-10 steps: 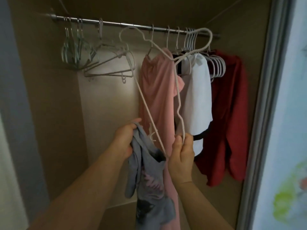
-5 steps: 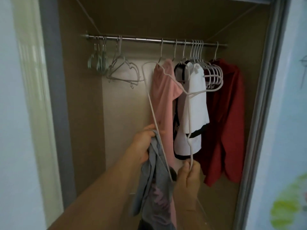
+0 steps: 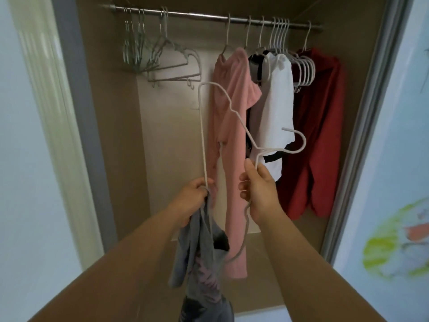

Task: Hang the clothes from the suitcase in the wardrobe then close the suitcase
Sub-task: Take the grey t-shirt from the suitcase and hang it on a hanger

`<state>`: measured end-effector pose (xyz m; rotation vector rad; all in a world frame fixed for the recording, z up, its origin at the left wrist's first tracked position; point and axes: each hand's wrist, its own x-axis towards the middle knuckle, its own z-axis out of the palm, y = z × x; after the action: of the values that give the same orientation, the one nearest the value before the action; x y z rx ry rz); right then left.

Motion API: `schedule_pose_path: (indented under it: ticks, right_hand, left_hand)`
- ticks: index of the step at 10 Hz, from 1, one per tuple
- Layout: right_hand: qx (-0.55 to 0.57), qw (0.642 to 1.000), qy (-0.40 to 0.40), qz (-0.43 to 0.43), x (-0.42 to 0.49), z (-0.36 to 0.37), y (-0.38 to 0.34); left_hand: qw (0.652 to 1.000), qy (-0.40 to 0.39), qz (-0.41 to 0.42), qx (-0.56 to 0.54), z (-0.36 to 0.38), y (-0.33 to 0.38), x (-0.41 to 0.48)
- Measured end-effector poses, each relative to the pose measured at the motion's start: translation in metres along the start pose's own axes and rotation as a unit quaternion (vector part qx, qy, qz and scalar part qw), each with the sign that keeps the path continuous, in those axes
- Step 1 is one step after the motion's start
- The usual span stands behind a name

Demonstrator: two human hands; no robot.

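Note:
My left hand (image 3: 193,201) grips a grey printed garment (image 3: 202,259) that hangs down from it, with one bar of a white hanger (image 3: 234,110) running through the same grip. My right hand (image 3: 257,191) holds that hanger near its neck, and the hook points right. The hanger is tilted on its side in front of the open wardrobe. On the metal rail (image 3: 209,17) hang a pink garment (image 3: 232,140), a white and black one (image 3: 276,105) and a red one (image 3: 318,135). The suitcase is out of view.
Several empty grey hangers (image 3: 162,59) hang at the rail's left end, and several white ones (image 3: 301,68) sit between the white and red garments. A sliding door frame (image 3: 366,135) borders the wardrobe on the right, a grey frame (image 3: 76,112) on the left.
The hanger has come down from near the rail and turned onto its side. My right hand shifted up to its neck. The view pulled back from the wardrobe.

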<state>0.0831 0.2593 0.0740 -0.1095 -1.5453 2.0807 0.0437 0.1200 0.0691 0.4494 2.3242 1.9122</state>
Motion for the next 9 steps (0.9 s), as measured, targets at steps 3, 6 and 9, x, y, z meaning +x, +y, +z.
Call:
schedule_pose_path:
  ticks: [3,6,9]
  right_hand:
    - [-0.071,0.993,0.061,-0.070,0.007,0.004,0.023]
    - [-0.225,0.970,-0.085,-0.040,0.012,-0.010,0.027]
    - [-0.138,0.978,-0.131,0.088,0.019,-0.052,0.008]
  left_hand:
    - [0.918,0.012,0.054,0.394,-0.035,-0.031,0.020]
    - [0.855,0.115,0.021,0.506,-0.064,-0.054,0.037]
    - [0.965,0.218,-0.142,0.019,-0.073,-0.077,0.061]
